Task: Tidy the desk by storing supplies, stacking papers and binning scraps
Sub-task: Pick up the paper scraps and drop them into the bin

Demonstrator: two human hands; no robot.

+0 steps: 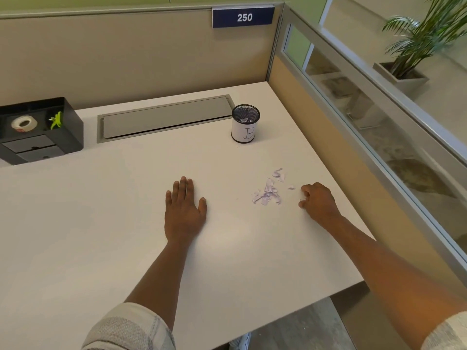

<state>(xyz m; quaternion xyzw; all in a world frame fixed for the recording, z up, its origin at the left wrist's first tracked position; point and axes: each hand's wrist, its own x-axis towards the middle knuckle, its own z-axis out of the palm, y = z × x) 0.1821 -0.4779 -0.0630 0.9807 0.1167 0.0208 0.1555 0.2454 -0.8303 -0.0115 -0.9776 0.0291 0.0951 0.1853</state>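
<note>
Left hand (184,209) flat; right hand (319,201) curled beside scraps (268,193).

The right hand (319,202) is curling its fingers under, so the fingertips are hiding against the table (101,236); whether they are pinching a paper scrap is too small to tell. The black desk organizer (38,132) is running off the left edge, cutting away its left side. Inside the mesh cup (245,123), the contents are showing only as pale bits behind the rim, too small to identify. The potted palm (419,41) is losing its upper fronds past the top and right edges. Both sleeves are being cropped by the bottom edge.
</note>
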